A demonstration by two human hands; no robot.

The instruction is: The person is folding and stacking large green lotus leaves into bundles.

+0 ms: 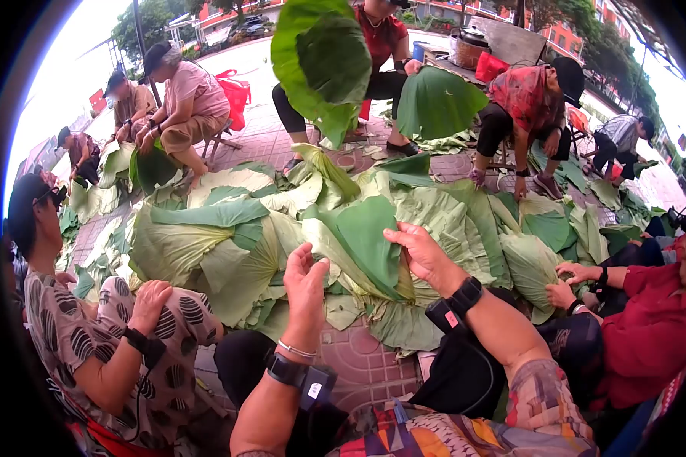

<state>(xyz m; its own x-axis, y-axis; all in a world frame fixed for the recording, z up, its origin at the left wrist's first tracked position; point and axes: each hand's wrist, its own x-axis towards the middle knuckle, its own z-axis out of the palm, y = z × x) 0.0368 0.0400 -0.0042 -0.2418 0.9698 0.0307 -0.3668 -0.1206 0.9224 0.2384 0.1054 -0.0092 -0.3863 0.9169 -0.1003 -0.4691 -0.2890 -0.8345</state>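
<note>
Large green lotus leaves lie heaped on the pavement in front of me. My right hand [425, 257] pinches the edge of a folded dark green lotus leaf [362, 232] between thumb and fingers. This leaf rests over paler, yellowish leaves at the near side of the heap. My left hand [305, 293] hovers to the left of it, palm turned inward, with the fingers loosely curled and apart from the thumb. Nothing shows in that hand. Both wrists wear dark bands with small boxes.
Beyond the heap [229, 266], a person in red holds up big leaves [324, 61]. Co-workers sit close at my left [114, 335] and right [640, 327], the right one handling leaves. Others bend over leaves farther back. A pot [472, 38] stands on a cart behind.
</note>
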